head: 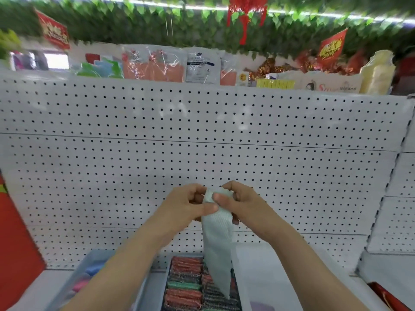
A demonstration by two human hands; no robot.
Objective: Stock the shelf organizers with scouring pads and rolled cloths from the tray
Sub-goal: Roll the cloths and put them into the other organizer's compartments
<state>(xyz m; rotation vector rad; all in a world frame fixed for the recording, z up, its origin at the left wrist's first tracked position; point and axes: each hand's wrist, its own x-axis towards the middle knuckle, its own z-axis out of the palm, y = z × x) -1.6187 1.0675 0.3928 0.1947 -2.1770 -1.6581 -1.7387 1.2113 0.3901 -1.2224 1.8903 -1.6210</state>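
1. Forearms filled the bottom of the view, both reaching up twd the white perforated metal back panel (pixel 202 135), biggest thing in sight.
2. Grey plastic shelf organizer (pixel 167 286) sat below the hands, its centre section packed w/ rows of red, green & dark glittery scouring pads (pixel 184 286); a section to the left held blue & pink rolled items (pixel 89 277), too blurred to name.
3. Pale mint waffle-weave cloth (pixel 216 243) hung unrolled over the pads, top edge held up between both hands.
4. Left hand (pixel 186 205) pinched the cloth's top edge, fingers curled; right hand (pixel 235 203) pinched same edge, thumb across the front.
5. Step, prob: starting to roll the cloth. Next needs a tight, even roll from the top, then a free section to drop it in. Tray not in view.
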